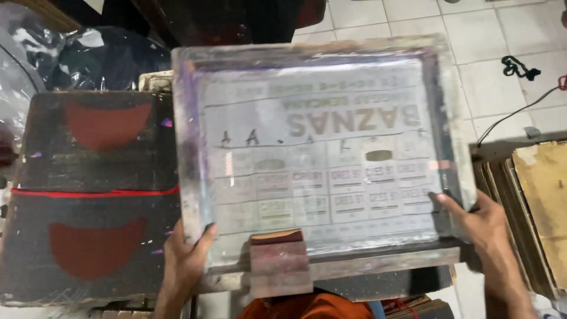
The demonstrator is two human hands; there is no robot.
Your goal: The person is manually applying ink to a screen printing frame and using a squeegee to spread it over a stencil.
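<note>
A large screen-printing frame [319, 53] with a pale mesh carrying mirrored lettering fills the middle of the head view. My left hand [184, 257] grips its near left corner, thumb on top of the rim. My right hand [475, 224] grips the near right corner, thumb on the mesh edge. A wooden-handled squeegee [279, 263] with a reddish-stained blade rests against the frame's near rail, between my hands. The frame lies over a dark printing board [88, 195].
The dark board to the left shows two red curved patches [103, 124] and a red line across it. Stacked wooden boards [540, 201] stand at the right. Black plastic bags [88, 53] lie at the back left. A cable [520, 109] runs over the white tiled floor.
</note>
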